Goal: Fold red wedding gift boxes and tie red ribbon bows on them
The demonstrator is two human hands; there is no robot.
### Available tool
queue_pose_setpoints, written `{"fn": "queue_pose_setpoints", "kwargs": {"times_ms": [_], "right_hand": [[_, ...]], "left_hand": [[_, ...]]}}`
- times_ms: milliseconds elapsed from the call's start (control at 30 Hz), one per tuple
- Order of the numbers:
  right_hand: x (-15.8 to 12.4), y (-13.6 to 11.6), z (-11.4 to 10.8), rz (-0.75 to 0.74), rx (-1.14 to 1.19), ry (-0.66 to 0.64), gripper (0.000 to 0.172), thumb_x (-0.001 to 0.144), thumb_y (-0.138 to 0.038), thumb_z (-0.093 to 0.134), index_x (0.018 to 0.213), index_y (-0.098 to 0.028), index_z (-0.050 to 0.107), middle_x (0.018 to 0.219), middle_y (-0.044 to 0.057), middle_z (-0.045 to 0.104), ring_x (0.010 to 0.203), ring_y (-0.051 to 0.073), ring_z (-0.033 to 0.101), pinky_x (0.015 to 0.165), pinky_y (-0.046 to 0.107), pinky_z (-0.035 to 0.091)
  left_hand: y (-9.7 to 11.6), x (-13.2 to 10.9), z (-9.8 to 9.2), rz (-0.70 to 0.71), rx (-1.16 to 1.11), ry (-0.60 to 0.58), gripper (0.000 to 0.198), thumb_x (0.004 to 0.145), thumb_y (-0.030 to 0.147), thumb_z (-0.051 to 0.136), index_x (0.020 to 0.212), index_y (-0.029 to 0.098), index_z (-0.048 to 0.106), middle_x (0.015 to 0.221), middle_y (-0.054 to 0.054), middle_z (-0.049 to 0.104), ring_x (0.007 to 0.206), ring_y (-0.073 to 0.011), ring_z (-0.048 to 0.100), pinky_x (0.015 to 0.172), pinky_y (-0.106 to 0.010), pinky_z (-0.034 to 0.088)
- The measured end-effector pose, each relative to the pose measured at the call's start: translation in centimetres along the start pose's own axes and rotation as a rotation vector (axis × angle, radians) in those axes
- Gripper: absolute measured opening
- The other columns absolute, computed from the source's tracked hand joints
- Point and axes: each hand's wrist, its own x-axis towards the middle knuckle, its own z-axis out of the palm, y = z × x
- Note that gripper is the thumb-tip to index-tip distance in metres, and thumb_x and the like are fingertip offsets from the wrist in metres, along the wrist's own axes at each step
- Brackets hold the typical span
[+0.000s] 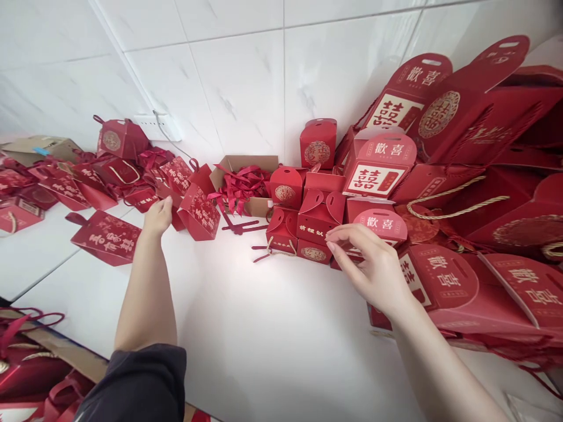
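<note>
My left hand [158,218] is closed at a small red gift box [141,199] with pale lettering, among other boxes on the left. Its fingertips are partly hidden, and the hand covers part of that box. My right hand [373,261] has curved fingers, with thumb and index tips close together but slightly apart. Those tips are over the front right edge of a red gift box [320,218] with gold lettering. This box stands upright on smaller red boxes [281,228]. Nothing shows between the right fingers.
Larger red boxes [440,275] pile up at the right. A cardboard box [259,206] of red ribbons stands near the wall, with dark red strips [241,225] in front. One patterned red box [108,237] lies on the white table [255,328]. More red boxes [30,369] fill a container at lower left.
</note>
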Motion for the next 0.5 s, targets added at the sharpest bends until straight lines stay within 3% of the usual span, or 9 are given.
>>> {"fn": "queue_pose_setpoints", "kwargs": {"times_ms": [100,200,300,400,500], "right_hand": [[0.1,0.1,0.1,0.003,-0.002,-0.014,0.007,0.094,-0.017,0.054,0.096,-0.021,0.06,0.096,0.005,0.064,0.091,0.019,0.062,0.082,0.032,0.049],[0.0,0.1,0.2,0.009,0.003,-0.032,0.007,0.094,-0.017,0.054,0.097,-0.021,0.059,0.096,0.005,0.064,0.09,0.019,0.062,0.081,0.031,0.049],[0.0,0.1,0.2,0.012,0.016,-0.05,0.008,0.094,-0.017,0.053,0.098,-0.021,0.059,0.096,0.005,0.063,0.089,0.019,0.061,0.079,0.031,0.049],[-0.1,0.2,0.3,0.005,0.023,-0.067,0.008,0.094,-0.016,0.053,0.098,-0.021,0.059,0.095,0.005,0.063,0.089,0.018,0.061,0.079,0.031,0.048],[0.0,0.2,0.3,0.006,0.028,-0.076,0.008,0.095,-0.017,0.053,0.099,-0.02,0.059,0.096,0.005,0.062,0.089,0.018,0.06,0.079,0.03,0.048]], "left_hand": [[-0.6,0.2,-0.4,-0.118,0.053,0.022,0.036,0.093,0.035,0.059,0.122,0.013,0.057,0.122,-0.011,0.06,0.106,-0.023,0.061,0.089,-0.044,0.054],[-1.6,-0.7,-1.2,-0.241,0.095,0.105,0.04,0.094,0.036,0.057,0.128,0.015,0.054,0.131,-0.012,0.055,0.115,-0.0254,0.057,0.096,-0.049,0.05],[-2.6,-1.9,-2.1,-0.35,0.109,0.147,0.055,0.096,0.038,0.05,0.144,0.013,0.039,0.149,-0.019,0.037,0.131,-0.0354,0.045,0.104,-0.059,0.041],[-3.2,-3.0,-2.2,-0.376,0.086,0.102,0.077,0.088,0.041,0.058,0.152,0.013,0.026,0.158,-0.023,0.018,0.136,-0.0439,0.037,0.107,-0.062,0.037],[-2.3,-4.1,-1.6,-0.345,0.066,0.139,0.077,0.079,0.042,0.066,0.145,0.013,0.039,0.159,-0.024,0.01,0.14,-0.0484,0.028,0.107,-0.063,0.035]]}}
